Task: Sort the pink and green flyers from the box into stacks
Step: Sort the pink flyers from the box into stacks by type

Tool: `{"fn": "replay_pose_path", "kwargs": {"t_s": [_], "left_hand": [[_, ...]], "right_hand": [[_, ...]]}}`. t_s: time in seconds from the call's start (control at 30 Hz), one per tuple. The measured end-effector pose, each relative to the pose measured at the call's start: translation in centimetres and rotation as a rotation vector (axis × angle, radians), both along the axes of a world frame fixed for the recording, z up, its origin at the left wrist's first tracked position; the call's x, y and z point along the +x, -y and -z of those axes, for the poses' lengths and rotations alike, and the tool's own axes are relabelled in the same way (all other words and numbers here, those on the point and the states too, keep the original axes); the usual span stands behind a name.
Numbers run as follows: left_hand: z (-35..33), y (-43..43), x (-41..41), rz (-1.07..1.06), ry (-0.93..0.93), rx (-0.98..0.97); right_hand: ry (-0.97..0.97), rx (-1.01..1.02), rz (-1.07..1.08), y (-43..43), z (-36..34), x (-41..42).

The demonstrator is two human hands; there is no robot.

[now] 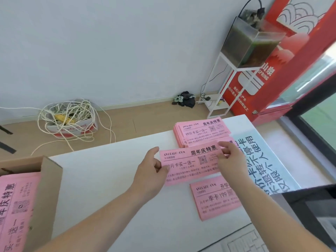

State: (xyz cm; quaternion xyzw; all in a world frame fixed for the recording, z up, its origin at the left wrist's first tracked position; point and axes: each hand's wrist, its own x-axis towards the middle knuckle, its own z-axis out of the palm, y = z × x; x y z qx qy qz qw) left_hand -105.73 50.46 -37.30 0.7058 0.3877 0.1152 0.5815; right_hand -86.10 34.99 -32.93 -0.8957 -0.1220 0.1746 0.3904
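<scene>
A person's left hand (151,171) and right hand (231,159) each pinch one end of a single pink flyer (189,166), thumbs on top, holding it level just above the white desk (109,179), right of its middle. Just beyond it, at the desk's far edge, lies the far pink stack (200,130), whose headline matches the held sheet. Nearer, toward the right edge, the near pink stack (214,199) carries a different print. A pale blue-green sheet (263,160) lies along the right edge. The cardboard box (49,188) at the desk's left edge holds more pink flyers (16,206). The step in hand appears to be placing, and the sheet looks bound for the far pile. The next move calls for carrying it forward, squaring its edges with that pile and letting go with both hands.
</scene>
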Motion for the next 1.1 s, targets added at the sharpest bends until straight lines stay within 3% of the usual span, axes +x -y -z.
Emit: {"fn": "replay_pose_path", "kwargs": {"t_s": [0.3,0.63,0.77,0.93,1.1], "left_hand": [[1.1,2.7,11.5,0.032,-0.02,0.058],[1.1,2.8,9.4,0.206,-0.265,0.349],[1.7,3.7,8.7,0.376,-0.318,0.44],[2.6,4.7,9.7,0.433,-0.311,0.527],[2.5,5.0,10.5,0.45,-0.401,0.616]], "right_hand": [[0.085,-0.185,0.049,0.8,1.7,9.7],[0.224,-0.361,-0.064,1.6,4.0,11.2],[0.013,-0.386,-0.17,1.7,2.8,10.6],[-0.217,-0.479,-0.392,2.2,2.0,10.5],[-0.032,-0.607,-0.467,2.5,2.6,10.1]]}}
